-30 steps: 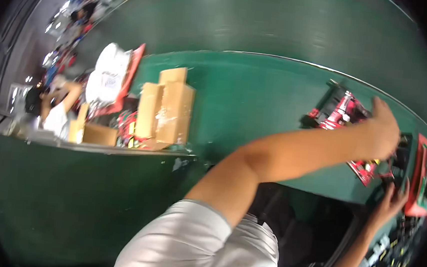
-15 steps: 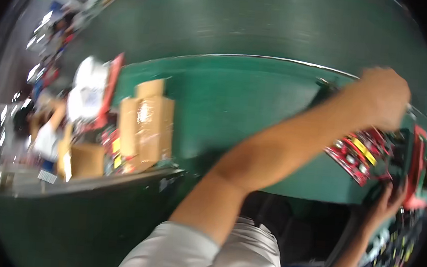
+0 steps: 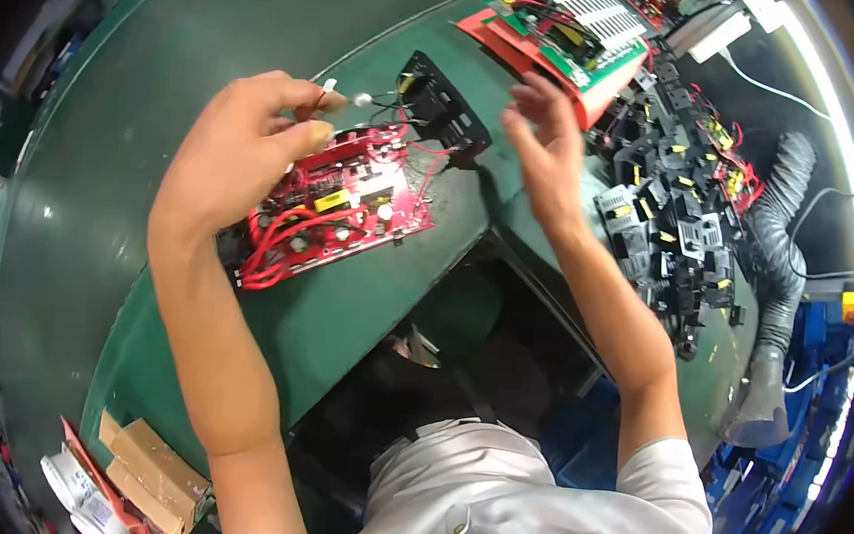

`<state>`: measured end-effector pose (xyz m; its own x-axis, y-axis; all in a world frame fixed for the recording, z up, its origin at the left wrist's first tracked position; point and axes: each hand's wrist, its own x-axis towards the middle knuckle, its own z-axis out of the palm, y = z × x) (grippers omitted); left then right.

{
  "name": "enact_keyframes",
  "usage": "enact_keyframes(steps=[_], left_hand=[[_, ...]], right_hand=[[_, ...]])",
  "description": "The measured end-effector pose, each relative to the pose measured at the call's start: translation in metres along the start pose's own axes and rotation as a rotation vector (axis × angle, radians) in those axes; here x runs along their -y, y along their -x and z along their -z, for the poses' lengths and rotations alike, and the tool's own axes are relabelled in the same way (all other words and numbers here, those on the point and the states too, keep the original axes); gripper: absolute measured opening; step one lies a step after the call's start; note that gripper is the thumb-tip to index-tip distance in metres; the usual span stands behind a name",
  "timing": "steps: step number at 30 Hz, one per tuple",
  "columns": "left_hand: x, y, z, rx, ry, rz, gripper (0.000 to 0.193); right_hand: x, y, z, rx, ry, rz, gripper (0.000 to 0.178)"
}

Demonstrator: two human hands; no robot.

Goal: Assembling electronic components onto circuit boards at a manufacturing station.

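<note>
- Cardboard boxes (image 3: 145, 471) lie at the lower left edge of the green worktop (image 3: 103, 171), well apart from the work.
- The left hand (image 3: 240, 152) is over the left end of the red circuit board (image 3: 336, 210). Its fingers are closed in a pinch on a thin wire with a small white connector (image 3: 363, 100) at its end. The wire runs back to the board.
- The red circuit board lies flat on the worktop, near the edge that faces the person, with red wires looping over it.
- A black part (image 3: 444, 113) stands just beside the far end of the board, and wires join the two.
- The right hand (image 3: 546, 151) hovers near the black part, with fingers loosely spread. It holds nothing that I can see.
- A red tray with a green board (image 3: 565, 37) rests at the far edge of the worktop, and a pile of black parts (image 3: 673, 196) fills the right side.
- I judge the step in hand is the sorting or connecting of the board's wires, and it looks to be at the beginning.
- The next move probably calls for a fine grip: the white connector is small, so the right hand must steady the black part while the left one leads the wire without pulling on the board.
</note>
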<state>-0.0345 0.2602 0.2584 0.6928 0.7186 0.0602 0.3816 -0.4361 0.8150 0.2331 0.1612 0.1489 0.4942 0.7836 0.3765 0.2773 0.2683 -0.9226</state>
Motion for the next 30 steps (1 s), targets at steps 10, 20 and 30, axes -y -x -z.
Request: enact_keyframes(steps=[10,20,30], left_hand=[[-0.017,0.006,-0.014,-0.054,0.000,0.067,0.037],[-0.018,0.010,0.002,0.029,-0.040,0.081,0.034],[-0.017,0.010,0.003,0.067,-0.175,0.099,0.026]], right_hand=[[0.125,-0.008,-0.058,0.535,0.258,0.264,0.021],[0.103,-0.012,-0.070,0.610,0.328,0.290,0.013],[0.096,-0.015,-0.067,0.599,0.288,0.301,0.011]])
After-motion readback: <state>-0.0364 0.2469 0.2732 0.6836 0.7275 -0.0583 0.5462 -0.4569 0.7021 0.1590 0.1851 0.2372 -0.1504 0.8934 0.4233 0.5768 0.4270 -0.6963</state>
